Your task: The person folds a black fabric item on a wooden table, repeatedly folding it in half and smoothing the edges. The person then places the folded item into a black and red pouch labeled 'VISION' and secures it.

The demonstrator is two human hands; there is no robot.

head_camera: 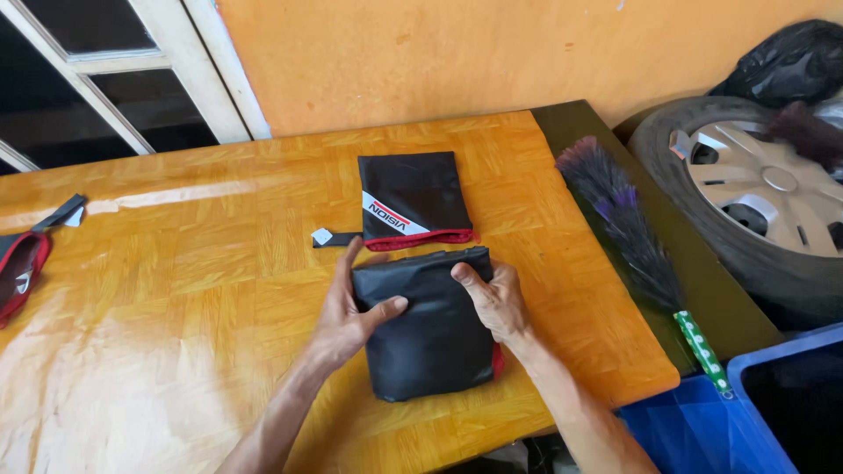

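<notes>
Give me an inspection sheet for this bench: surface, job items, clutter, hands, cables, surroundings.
Surface: orange wood-pattern table, glossy, with a dark strip along its right edge.
Job's things: folded black cover near the front edge, red trim showing at its right; black pouch with red hem just behind it, apart from it.
Clutter: black strap with white tag left of the pouch; red-and-black item at the left edge; purple duster on the dark strip.
Grippers: left hand and right hand both press on the cover's upper end.
Cables: nothing seen.
Surroundings: orange wall, window frame, car wheel with black bag on it, blue crate.
</notes>
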